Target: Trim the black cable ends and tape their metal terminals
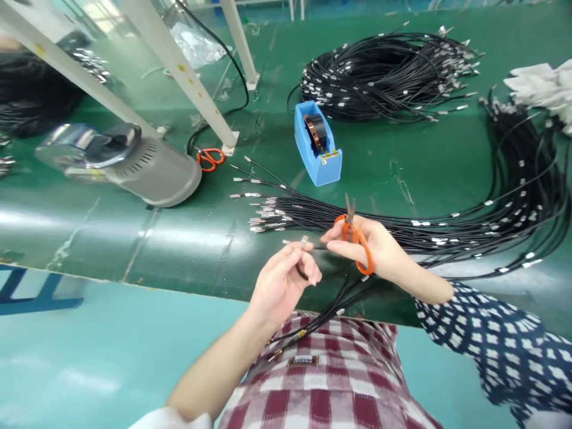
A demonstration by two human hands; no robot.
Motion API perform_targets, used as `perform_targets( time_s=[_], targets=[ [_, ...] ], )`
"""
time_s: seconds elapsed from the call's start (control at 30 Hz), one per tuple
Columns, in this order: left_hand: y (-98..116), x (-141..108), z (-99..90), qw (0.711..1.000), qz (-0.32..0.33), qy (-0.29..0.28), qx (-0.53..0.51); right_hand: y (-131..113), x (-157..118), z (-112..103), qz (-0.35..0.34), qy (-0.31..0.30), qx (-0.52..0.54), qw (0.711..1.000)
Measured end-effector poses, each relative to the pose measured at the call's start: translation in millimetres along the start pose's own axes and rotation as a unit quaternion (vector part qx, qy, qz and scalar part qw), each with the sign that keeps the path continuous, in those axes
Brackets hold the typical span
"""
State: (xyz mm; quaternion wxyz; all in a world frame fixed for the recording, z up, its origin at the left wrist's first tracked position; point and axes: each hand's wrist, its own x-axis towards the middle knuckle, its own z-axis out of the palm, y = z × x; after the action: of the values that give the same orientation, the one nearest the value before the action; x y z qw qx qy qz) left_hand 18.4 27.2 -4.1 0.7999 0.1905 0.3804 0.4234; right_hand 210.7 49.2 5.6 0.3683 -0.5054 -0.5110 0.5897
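Observation:
My left hand pinches the end of a thin black cable, and a small whitish tab shows above its fingertips. In my right hand is a pair of scissors with orange handles, its blades pointing up and away from me. The right thumb and fingertips come close to the same cable; whether they grip it is unclear. Just beyond both hands lies a long bundle of black cables with pale metal ends and white labels. Several more cables hang over the table edge onto my checked apron.
A blue tape dispenser stands behind the bundle, near a large coil of black cables. Left are a grey machine, other orange scissors and white posts. White gloves or cloth lie far right on the green table.

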Motion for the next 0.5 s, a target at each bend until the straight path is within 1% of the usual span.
perform_targets(
  time_s=[0.1,0.23,0.3,0.4,0.43,0.5],
  targets=[
    [-2.0,1.3,-2.3,1.0,-0.01,-0.013,-0.006,-3.0,12.3,10.3,-0.004,-0.014,0.016,1.0],
    [-2.2,1.4,-3.8,0.999,-0.021,-0.049,0.011,-7.1,22.7,20.3,-0.001,-0.035,0.04,0.999],
    [-0.3,0.7,-3.6,0.998,-0.026,-0.059,0.022,-10.6,24.9,21.3,0.003,-0.055,0.058,0.997],
    [3.3,-0.8,-2.7,0.996,-0.031,-0.065,0.047,-16.9,24.5,17.5,0.018,-0.104,0.081,0.991],
    [4.0,-1.5,-2.3,0.996,-0.022,-0.062,0.067,-18.7,23.5,15.4,0.022,-0.116,0.083,0.989],
    [3.7,-3.3,-1.5,0.991,0.023,-0.041,0.126,-21.1,20.6,11.3,0.027,-0.133,0.082,0.987]
  ],
)
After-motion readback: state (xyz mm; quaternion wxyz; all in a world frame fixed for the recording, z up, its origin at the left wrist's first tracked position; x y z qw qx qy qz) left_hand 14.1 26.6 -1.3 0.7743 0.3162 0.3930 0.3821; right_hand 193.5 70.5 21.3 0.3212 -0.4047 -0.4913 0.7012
